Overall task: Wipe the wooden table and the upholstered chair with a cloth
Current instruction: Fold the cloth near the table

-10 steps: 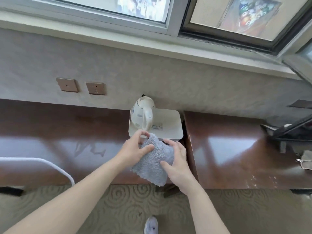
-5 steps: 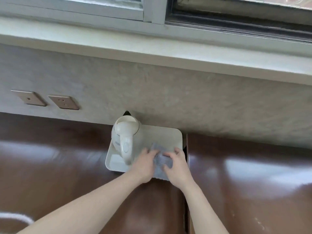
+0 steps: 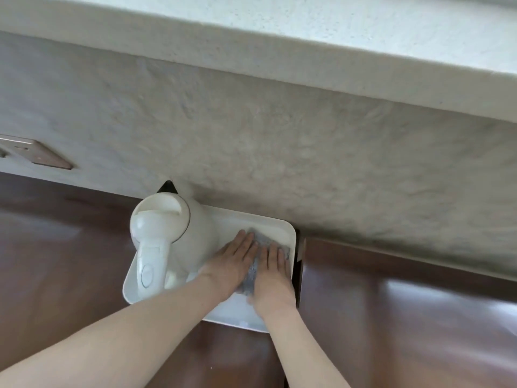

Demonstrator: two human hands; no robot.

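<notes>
In the head view, both hands lie flat near the middle of the frame. The left hand and the right hand press the grey cloth onto the white tray, fingers straight and close together, not pinching. The kettle stands on the tray, just left of the hands. The wooden table fills the lower frame. I judge the wiping is at an early stage: the cloth is on the tray, not on the wood, and the chair is not in view
</notes>
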